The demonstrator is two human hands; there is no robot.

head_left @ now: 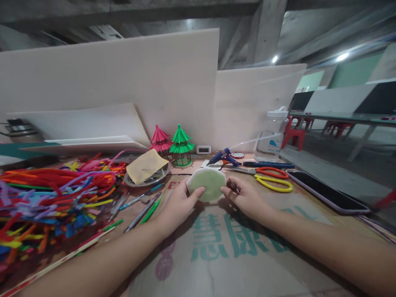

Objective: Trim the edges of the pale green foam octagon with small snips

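A pale green octagonal foam piece (208,182) is held up over the cardboard sheet (222,247) in the middle of the table. My left hand (177,203) grips its left edge, thumb across the front. My right hand (244,197) pinches its right edge, and a small dark thing I cannot make out shows between those fingers. Just behind the piece lies a blue glue gun (223,157).
A heap of coloured pipe cleaners (46,194) fills the left. Pens (145,208), a dish with yellow paper (145,167), pink (160,142) and green (181,145) pavilion models, scissors (272,178), a phone (328,190) and a clear bottle (272,134) stand around. White boards (123,82) wall the back.
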